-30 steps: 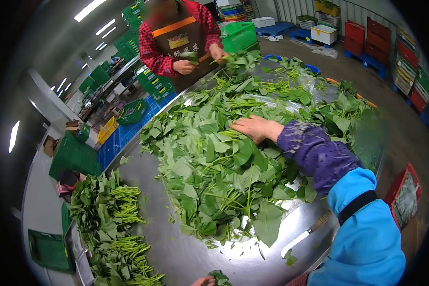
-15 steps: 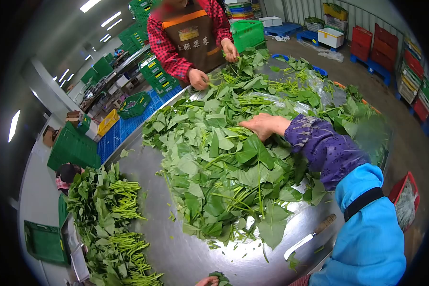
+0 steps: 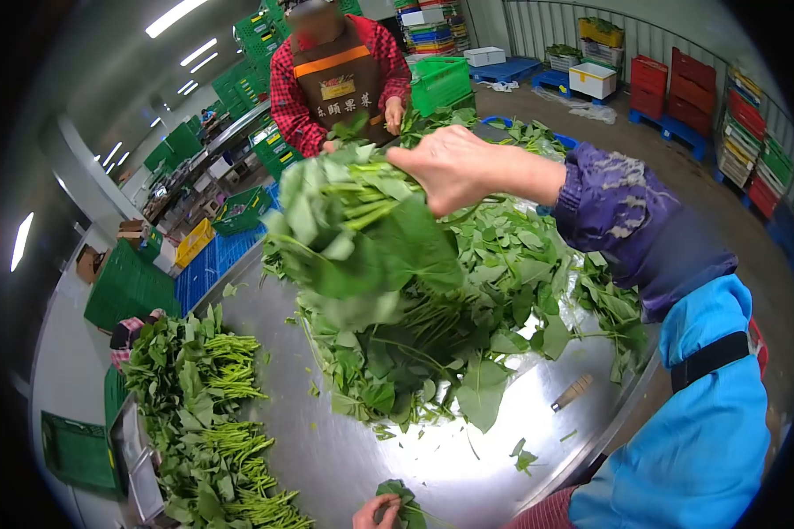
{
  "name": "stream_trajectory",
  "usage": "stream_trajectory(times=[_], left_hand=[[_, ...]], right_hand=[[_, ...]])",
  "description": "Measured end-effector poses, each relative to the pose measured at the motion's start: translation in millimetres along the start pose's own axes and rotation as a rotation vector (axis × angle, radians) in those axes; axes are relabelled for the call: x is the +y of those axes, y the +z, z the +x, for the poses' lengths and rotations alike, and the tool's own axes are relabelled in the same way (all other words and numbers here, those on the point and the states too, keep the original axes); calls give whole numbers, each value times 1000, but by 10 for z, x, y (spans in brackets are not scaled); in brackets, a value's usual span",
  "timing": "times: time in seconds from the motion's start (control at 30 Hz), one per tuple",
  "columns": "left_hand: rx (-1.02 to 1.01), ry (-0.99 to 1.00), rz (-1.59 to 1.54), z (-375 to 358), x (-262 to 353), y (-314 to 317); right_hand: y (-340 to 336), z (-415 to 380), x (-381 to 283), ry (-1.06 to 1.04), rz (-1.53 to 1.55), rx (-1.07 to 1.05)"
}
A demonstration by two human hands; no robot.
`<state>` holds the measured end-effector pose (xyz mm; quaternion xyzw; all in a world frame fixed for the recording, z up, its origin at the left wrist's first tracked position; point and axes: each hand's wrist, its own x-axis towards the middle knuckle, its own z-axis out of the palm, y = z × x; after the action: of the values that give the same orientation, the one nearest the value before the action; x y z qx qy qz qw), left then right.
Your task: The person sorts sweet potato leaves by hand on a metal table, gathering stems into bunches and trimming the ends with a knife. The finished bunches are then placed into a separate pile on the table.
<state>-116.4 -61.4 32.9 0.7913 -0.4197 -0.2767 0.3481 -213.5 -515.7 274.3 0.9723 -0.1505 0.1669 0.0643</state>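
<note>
- Right hand (image 3: 463,167) of mine is closed on a leafy bunch (image 3: 362,216), thumb and fingers clamped round its stem side, holding it up above the heap of greens (image 3: 525,264).
- Left hand (image 3: 377,512) sits low at the picture's bottom edge, fingers curled on a small leafy sprig (image 3: 401,495); part of this hand is cut off, so I can't see the whole grip.
- I'd judge the bunch light for its bulk, limp at the leaves and springier along the stems, perhaps slippery if damp, though I can't tell whether it is wet.
- Stems look the safest place to take hold; the broad leaves would likely bruise, crease or tear if squeezed.
- Leaves are wide, flat and pointed, some dull green, some darker; the bunch's lower edge is blurred. Stems are slim, pale green and roughly parallel.
- Below lies a smooth metal table (image 3: 300,441), shining hard under the light, with leaf scraps on it and a wooden knife handle (image 3: 573,393) near its right side.
- Along its left side, bundles of greens (image 3: 225,441) lie with their stems pointing inward.
</note>
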Motion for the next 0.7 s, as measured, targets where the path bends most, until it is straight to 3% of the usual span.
stream_trajectory(times=[0.13, 0.17, 0.2, 0.23, 0.27, 0.33, 0.37, 0.4, 0.43, 0.47, 0.5, 0.53, 0.6, 0.63, 0.7], left_hand=[[15, 33, -86, -57, 179, 40], [14, 20, -125, -69, 221, 60], [22, 13, -124, -79, 230, 95], [39, -58, -283, -89, 217, 138], [61, -133, -444, -112, 217, 177], [68, -143, -581, -108, 330, 210], [64, -140, -716, -110, 383, 231], [94, -170, -726, -125, 420, 280], [60, -136, -756, -157, 440, 351], [32, -103, -785, -235, 418, 443], [-10, -153, -666, -307, 288, 521], [-61, -206, -549, -395, 189, 593], [-130, -326, -602, -538, 312, 608], [-140, -288, -582, -622, 210, 652], [-152, -265, -570, -746, 92, 626]], right_hand=[[-134, -25, -409, -12, 536, 13], [-113, -57, -525, 10, 710, -140], [-43, -123, -699, -154, 1072, -170], [46, -124, -876, -130, 1040, -212], [152, -201, -1077, -170, 1212, -232], [562, -364, -1539, -48, 1529, -488], [394, -648, -1777, 129, 1782, -589], [692, -794, -2026, 38, 2094, -566], [1026, -980, -2191, 171, 2292, -839], [1409, -1236, -2350, 74, 2592, -1029], [1546, -1465, -2522, 431, 2709, -1094], [1941, -1651, -2751, 648, 2542, -1081], [2537, -2033, -2986, 779, 2945, -1317], [2495, -2148, -2962, 810, 2935, -1370], [2331, -2281, -2839, 744, 2615, -1210]])
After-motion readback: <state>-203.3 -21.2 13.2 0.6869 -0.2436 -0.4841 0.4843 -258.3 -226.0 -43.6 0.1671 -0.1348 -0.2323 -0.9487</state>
